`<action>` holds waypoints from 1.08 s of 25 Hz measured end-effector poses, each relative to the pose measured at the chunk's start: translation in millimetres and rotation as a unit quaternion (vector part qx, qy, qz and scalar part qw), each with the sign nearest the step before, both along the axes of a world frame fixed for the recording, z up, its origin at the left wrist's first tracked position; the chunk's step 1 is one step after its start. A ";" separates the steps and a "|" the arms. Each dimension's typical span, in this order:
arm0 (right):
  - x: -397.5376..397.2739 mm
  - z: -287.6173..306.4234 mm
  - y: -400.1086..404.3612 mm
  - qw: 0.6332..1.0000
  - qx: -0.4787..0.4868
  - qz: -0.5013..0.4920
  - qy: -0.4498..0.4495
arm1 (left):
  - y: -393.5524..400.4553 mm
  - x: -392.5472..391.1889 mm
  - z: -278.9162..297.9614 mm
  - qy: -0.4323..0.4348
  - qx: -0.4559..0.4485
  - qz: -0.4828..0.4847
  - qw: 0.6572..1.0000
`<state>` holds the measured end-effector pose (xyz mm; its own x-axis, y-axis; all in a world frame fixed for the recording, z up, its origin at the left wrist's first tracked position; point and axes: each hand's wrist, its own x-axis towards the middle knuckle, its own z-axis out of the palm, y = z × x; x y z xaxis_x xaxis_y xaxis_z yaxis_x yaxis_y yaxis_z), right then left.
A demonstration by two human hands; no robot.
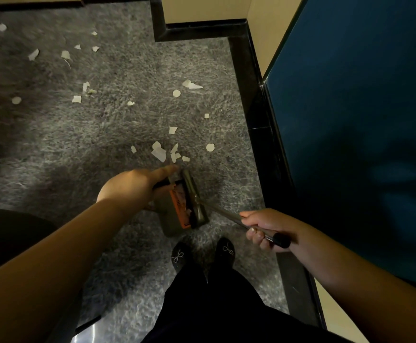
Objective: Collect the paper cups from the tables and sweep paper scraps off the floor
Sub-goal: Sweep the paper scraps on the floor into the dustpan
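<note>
Several white paper scraps lie scattered over the grey speckled floor, some just beyond the dustpan and more at the far left. My left hand grips the handle of a dark dustpan with an orange strip, its index finger stretched forward. My right hand grips the metal handle of a small broom, whose head lies against the dustpan's mouth. No paper cup is in view.
A black skirting runs along the cream wall at the right and back. A tall blue panel stands close on the right. My two black shoes are just behind the dustpan. A dark object sits at the left edge.
</note>
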<state>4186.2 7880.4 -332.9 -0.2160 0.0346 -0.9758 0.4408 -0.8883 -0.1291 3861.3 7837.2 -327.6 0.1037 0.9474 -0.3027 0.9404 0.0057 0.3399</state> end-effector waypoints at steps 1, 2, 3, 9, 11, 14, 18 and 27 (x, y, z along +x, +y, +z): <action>-0.7 4.4 1.2 1.000 0.010 -0.003 -0.004 | -2.2 -2.2 -1.4 -0.001 -0.003 -0.004 1.000; -1.6 8.5 2.2 1.000 0.019 -0.006 -0.007 | -4.2 -4.5 -1.6 -0.001 -0.005 -0.003 1.000; -3.0 11.9 2.9 1.000 0.028 -0.011 -0.009 | -6.8 -7.7 -2.5 -0.005 -0.004 0.004 1.000; -25.1 24.8 2.5 0.996 0.074 -0.045 -0.022 | -28.9 -48.0 4.8 -0.031 0.029 0.119 0.992; -35.6 25.9 6.2 0.995 0.084 -0.052 -0.022 | -34.6 -67.2 11.1 -0.031 0.040 0.145 0.988; -51.0 25.2 17.7 0.993 0.098 -0.062 -0.021 | -35.6 -95.7 19.8 -0.029 0.042 0.182 0.982; -62.5 21.6 43.6 0.993 0.097 -0.070 -0.022 | -25.4 -124.0 24.9 -0.018 0.043 0.192 0.980; -92.8 0.5 148.7 0.989 0.111 -0.071 -0.074 | 67.1 -202.8 17.2 0.017 -0.014 0.210 0.977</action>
